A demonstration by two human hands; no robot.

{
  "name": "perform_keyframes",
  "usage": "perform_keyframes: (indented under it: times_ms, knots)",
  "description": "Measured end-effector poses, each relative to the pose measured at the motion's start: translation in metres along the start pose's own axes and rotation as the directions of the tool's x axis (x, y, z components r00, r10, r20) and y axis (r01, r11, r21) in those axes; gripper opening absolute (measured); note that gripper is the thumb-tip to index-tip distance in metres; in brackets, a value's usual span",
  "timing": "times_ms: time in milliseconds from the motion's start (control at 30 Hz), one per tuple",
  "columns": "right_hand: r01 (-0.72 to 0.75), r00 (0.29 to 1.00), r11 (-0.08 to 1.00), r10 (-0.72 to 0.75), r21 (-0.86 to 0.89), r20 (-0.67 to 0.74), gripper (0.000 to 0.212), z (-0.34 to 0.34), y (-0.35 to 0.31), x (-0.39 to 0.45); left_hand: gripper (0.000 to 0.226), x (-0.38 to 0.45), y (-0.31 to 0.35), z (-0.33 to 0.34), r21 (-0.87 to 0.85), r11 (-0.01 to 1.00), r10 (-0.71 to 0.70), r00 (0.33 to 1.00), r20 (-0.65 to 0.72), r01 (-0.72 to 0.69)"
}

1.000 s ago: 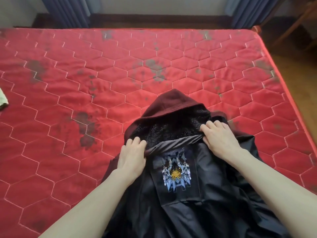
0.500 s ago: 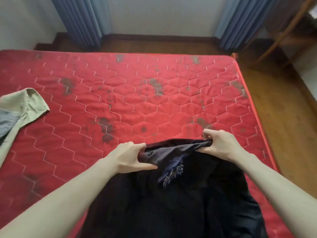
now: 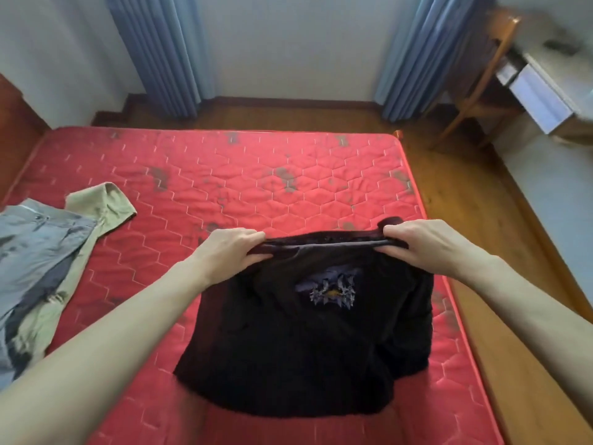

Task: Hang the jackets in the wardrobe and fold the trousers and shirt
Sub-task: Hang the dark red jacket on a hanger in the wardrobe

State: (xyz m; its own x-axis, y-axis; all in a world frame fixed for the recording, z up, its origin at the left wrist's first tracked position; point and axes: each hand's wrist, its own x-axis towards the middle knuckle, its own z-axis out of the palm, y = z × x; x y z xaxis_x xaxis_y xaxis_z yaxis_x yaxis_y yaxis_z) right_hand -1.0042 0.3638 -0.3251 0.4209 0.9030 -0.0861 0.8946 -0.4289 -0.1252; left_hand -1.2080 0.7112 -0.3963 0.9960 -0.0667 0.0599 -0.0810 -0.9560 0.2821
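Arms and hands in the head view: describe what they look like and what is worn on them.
Both forearms are bare right down to the frame's lower edge; no sleeves show. The left hand and right hand wear no gloves, and no rings, watch or bracelets show on the fingers or wrists.

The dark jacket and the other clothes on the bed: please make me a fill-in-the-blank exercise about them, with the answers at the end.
1. The dark jacket is gripped at its top edge by ____ hands.
2. The mattress under the clothes is ____ in colour.
3. The grey trousers lie toward the person's ____ side.
4. The curtains by the wall are ____.

Missing words: both; red; left; blue
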Motion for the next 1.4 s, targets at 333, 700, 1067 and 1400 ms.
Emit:
perform_keyframes:
  times_ms: [333, 700, 1067, 1400]
  knots:
    - [-0.051, 0.956, 0.986, 0.095, 0.162, -0.278, 0.021, -0.094, -0.026, -0.081, 0.022, -0.040, 0.081, -0.077, -0.167, 0.973, -0.199, 0.940, -0.275, 0.157]
    - [0.001, 0.940, 0.884, 0.158, 0.467, -0.302, 0.031, -0.198, -0.040, -0.149, 0.031, -0.001, 0.181, -0.179, -0.310, 0.919, -0.389, 0.691, -0.609, 0.245]
    - [-0.103, 0.897, 0.991, 0.130, 0.086, -0.423, 0.030, -0.177, -0.039, -0.178, 0.031, -0.016, 0.234, -0.212, -0.311, 0.911, -0.412, 0.604, -0.682, 0.271]
    - [-0.586, 0.475, 0.784, 0.540, 0.208, -0.695, 0.012, -0.164, -0.086, -0.167, 0.037, -0.045, 0.228, -0.211, -0.206, 0.937, -0.346, 0.671, -0.656, 0.281]
